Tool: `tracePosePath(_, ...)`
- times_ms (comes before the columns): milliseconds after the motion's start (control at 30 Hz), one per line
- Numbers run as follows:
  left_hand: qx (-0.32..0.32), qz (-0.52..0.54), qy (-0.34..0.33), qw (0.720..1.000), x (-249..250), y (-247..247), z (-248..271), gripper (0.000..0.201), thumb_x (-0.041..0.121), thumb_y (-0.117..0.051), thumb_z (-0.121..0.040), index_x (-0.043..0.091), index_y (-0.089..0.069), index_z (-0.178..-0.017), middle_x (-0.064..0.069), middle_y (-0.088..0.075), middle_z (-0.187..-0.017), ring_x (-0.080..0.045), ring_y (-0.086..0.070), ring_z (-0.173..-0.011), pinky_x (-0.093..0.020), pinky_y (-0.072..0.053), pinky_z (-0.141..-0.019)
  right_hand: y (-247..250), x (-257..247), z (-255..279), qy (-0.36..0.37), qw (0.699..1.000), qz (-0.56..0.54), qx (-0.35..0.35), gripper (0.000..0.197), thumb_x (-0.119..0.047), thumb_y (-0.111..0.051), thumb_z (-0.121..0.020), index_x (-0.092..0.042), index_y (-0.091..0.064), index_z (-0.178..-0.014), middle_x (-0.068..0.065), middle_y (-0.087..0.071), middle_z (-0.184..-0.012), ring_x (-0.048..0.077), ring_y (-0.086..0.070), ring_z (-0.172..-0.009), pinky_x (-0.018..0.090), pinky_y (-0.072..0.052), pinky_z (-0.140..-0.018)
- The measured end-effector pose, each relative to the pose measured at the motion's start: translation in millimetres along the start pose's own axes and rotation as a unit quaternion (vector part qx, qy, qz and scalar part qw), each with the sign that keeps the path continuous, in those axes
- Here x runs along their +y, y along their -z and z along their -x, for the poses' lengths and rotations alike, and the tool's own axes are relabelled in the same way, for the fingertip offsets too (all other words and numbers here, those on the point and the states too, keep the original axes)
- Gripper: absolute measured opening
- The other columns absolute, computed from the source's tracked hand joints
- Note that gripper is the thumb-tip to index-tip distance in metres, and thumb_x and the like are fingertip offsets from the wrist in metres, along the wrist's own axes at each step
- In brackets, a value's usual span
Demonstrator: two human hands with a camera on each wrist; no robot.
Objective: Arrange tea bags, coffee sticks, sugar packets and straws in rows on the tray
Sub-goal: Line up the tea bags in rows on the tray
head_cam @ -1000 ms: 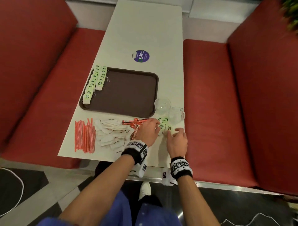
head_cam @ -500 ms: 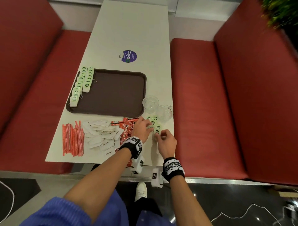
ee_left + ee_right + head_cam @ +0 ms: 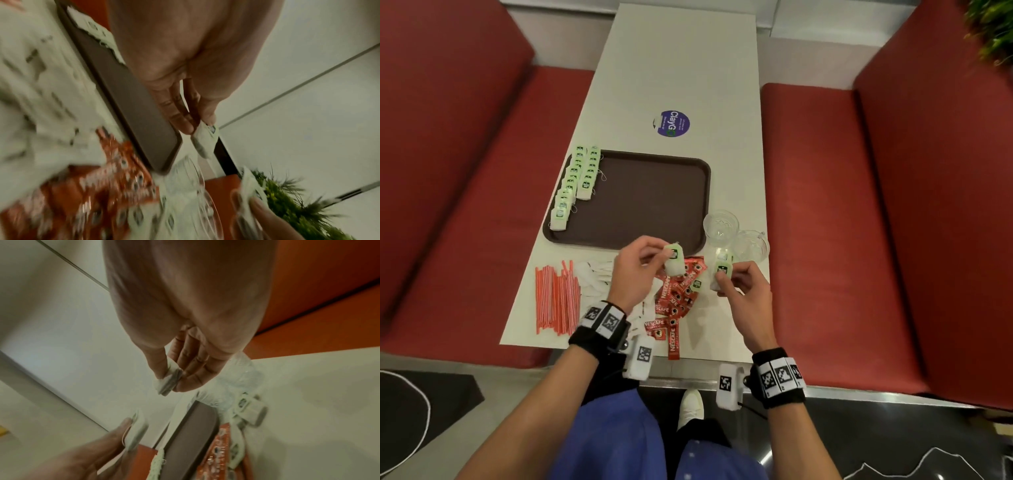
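Tea bags fill two rows on the tray, beyond the fingers. Left hand and right hand each pinch one bag above the bench. Coffee sticks, sugar packets and straws, beneath and left of the fingers, remain unplaced.

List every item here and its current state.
left hand: pinches tea bags, lifted
right hand: pinches a second tea bag bunch, lifted
tray: two tea bag rows at left edge
coffee sticks: loose on table
straws: on table
glass cups: upright
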State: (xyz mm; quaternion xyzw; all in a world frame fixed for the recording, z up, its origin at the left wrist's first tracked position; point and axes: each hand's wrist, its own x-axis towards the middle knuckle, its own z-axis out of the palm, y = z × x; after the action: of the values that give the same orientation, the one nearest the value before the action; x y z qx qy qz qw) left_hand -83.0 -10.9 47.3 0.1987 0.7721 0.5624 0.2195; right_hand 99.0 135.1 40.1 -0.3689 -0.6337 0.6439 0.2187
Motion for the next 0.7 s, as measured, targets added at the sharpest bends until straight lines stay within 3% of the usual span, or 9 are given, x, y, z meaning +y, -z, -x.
tracePosePath(100, 0.021, -0.055, 0.004, 0.998, -9, 48, -27, 0.004, 0.021, -0.078, -0.098, 0.019, -0.076, -0.101, 0.003, -0.080, -0.094, -0.017, -0.077, -0.088, -0.036, -0.064, -0.077, -25, -12, -13, -0.006, 0.999, -0.017, -0.031, 0.017, -0.022, -0.079, -0.101, -0.025, -0.064, -0.109, 0.004, -0.084, -0.102, 0.026, -0.081, -0.097, 0.055, -0.064, -0.092)
tracePosePath(167, 0.043, -0.106, 0.013, 0.993, -22, 80, -52, 0.003, 0.020, -0.077, -0.098, 0.019, -0.076, -0.100, 0.002, -0.079, -0.092, -0.016, -0.076, -0.081, -0.036, -0.063, -0.078, -46, -16, -22, -0.009, 0.999, -0.014, -0.046, 0.018, -0.021, -0.079, -0.101, -0.025, -0.065, -0.112, 0.002, -0.084, -0.107, 0.025, -0.081, -0.099, 0.056, -0.064, -0.093)
tracePosePath(200, 0.056, -0.130, 0.018, 0.990, -27, 95, -67, 0.002, 0.019, -0.076, -0.100, 0.018, -0.075, -0.101, 0.000, -0.079, -0.093, -0.013, -0.075, -0.077, -0.032, -0.063, -0.077, -57, -17, -27, -0.009, 0.999, -0.010, -0.050, 0.018, -0.022, -0.079, -0.101, -0.025, -0.066, -0.112, 0.002, -0.083, -0.109, 0.024, -0.081, -0.100, 0.057, -0.064, -0.093)
tracePosePath(267, 0.081, -0.169, 0.034, 0.982, -36, 122, -98, 0.003, 0.014, -0.073, -0.102, 0.014, -0.074, -0.105, -0.004, -0.078, -0.096, -0.006, -0.072, -0.072, -0.013, -0.057, -0.066, -79, -17, -36, -0.006, 0.999, 0.002, -0.053, 0.017, -0.023, -0.079, -0.101, -0.024, -0.067, -0.113, 0.000, -0.082, -0.111, 0.020, -0.079, -0.103, 0.056, -0.064, -0.094)
tracePosePath(333, 0.093, -0.206, 0.052, 0.973, -48, 147, -131, 0.006, 0.012, -0.072, -0.102, 0.010, -0.075, -0.107, -0.006, -0.077, -0.096, -0.018, -0.075, -0.075, -0.009, -0.053, -0.058, -101, -16, -44, -0.003, 0.998, 0.015, -0.054, 0.017, -0.024, -0.080, -0.101, -0.024, -0.067, -0.112, -0.004, -0.081, -0.110, 0.016, -0.078, -0.104, 0.053, -0.064, -0.094)
tracePosePath(400, 0.085, -0.240, 0.061, 0.965, -62, 167, -162, 0.004, 0.015, -0.073, -0.100, 0.014, -0.076, -0.104, -0.005, -0.078, -0.097, -0.026, -0.077, -0.085, -0.024, -0.063, -0.070, -120, -17, -51, -0.006, 0.998, 0.016, -0.054, 0.017, -0.023, -0.080, -0.101, -0.023, -0.068, -0.113, -0.006, -0.081, -0.110, 0.014, -0.078, -0.104, 0.050, -0.065, -0.093)
tracePosePath(467, 0.071, -0.277, 0.068, 0.956, -74, 178, -188, 0.005, 0.017, -0.074, -0.099, 0.015, -0.077, -0.103, -0.006, -0.078, -0.098, -0.023, -0.073, -0.092, -0.032, -0.060, -0.090, -140, -19, -59, -0.010, 0.999, 0.013, -0.051, 0.018, -0.021, -0.080, -0.101, -0.019, -0.068, -0.114, -0.007, -0.081, -0.110, 0.013, -0.078, -0.103, 0.048, -0.066, -0.092)
tracePosePath(533, 0.054, -0.304, 0.071, 0.949, -81, 181, -208, 0.006, 0.016, -0.073, -0.101, 0.012, -0.076, -0.105, -0.008, -0.077, -0.098, -0.019, -0.067, -0.091, -0.027, -0.051, -0.090, -158, -19, -67, -0.016, 0.998, 0.013, -0.051, 0.017, -0.018, -0.079, -0.101, -0.017, -0.067, -0.114, -0.006, -0.081, -0.110, 0.015, -0.079, -0.101, 0.049, -0.067, -0.090)
tracePosePath(700, 0.045, -0.309, 0.056, 0.948, -94, 183, -240, 0.003, 0.013, -0.074, -0.100, 0.013, -0.076, -0.100, -0.006, -0.076, -0.095, -0.019, -0.065, -0.093, -0.031, -0.051, -0.091, -195, -20, -86, -0.010, 0.998, 0.027, -0.060, 0.015, -0.018, -0.079, -0.101, -0.020, -0.068, -0.111, -0.006, -0.081, -0.109, 0.015, -0.079, -0.101, 0.049, -0.066, -0.092)
